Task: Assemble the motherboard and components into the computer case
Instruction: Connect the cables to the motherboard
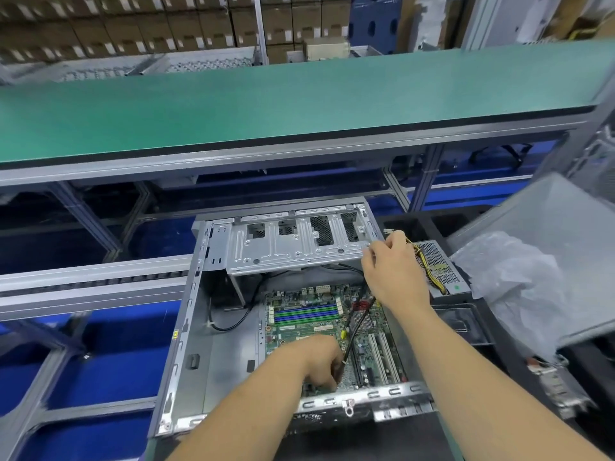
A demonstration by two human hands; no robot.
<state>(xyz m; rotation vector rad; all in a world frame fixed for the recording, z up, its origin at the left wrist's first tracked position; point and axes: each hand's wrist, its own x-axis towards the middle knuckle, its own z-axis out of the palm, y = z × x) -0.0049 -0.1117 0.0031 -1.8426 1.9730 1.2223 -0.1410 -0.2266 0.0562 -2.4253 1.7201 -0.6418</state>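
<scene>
An open grey computer case (186, 344) lies flat in front of me. The green motherboard (312, 314) sits inside it, with blue and green memory slots near its far edge. My left hand (319, 361) is low over the board's near part, fingers curled and pinching the lower end of a thin black cable (357, 324). That cable runs up to the right, under my right hand (392, 267). My right hand is at the right end of the metal drive cage (293, 244), fingers curled at its edge; what it grips is hidden.
A power supply (442, 271) with yellow and black wires lies right of the case. Crumpled clear plastic (519, 284) and a grey panel (559, 234) lie further right. A green shelf (299, 101) spans overhead behind the case. A roller conveyor rail (90, 277) runs left.
</scene>
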